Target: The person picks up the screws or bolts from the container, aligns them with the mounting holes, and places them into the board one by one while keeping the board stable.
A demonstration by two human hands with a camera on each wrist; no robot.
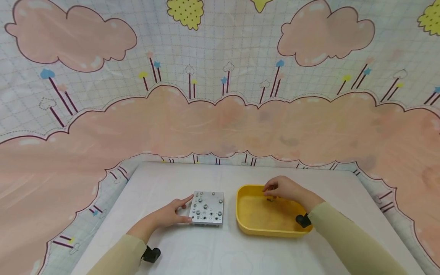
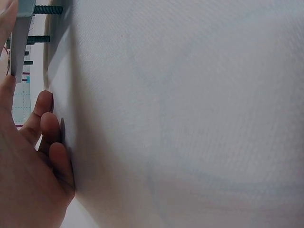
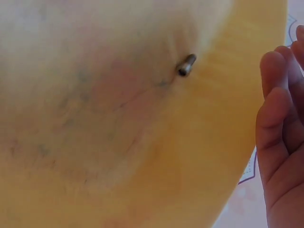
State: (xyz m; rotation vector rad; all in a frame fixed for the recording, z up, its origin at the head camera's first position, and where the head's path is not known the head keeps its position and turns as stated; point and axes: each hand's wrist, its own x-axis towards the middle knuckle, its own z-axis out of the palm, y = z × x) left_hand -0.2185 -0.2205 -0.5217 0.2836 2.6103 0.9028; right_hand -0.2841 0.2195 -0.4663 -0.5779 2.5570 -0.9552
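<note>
My left hand (image 1: pixel 170 212) holds the left edge of a square metal plate (image 1: pixel 214 208), thumb near the lower corner and index finger at the upper one. Several bolts are set in the plate, and their threaded shanks (image 2: pixel 49 9) stick out underneath in the left wrist view. The other fingers (image 2: pixel 50 124) curl near the tabletop. Over the far side of a yellow tray (image 1: pixel 245 228) hangs my right hand (image 1: pixel 283 188), fingers bent downward. A small dark screw (image 3: pixel 186 65) lies on the tray floor, apart from the fingers (image 3: pixel 274 114) in the right wrist view.
A white cloth (image 1: pixel 172 252) covers the table under plate and tray. Behind it rises a patterned curtain (image 1: pixel 220 126) with clouds. The plate sits left of the tray with a narrow gap between them.
</note>
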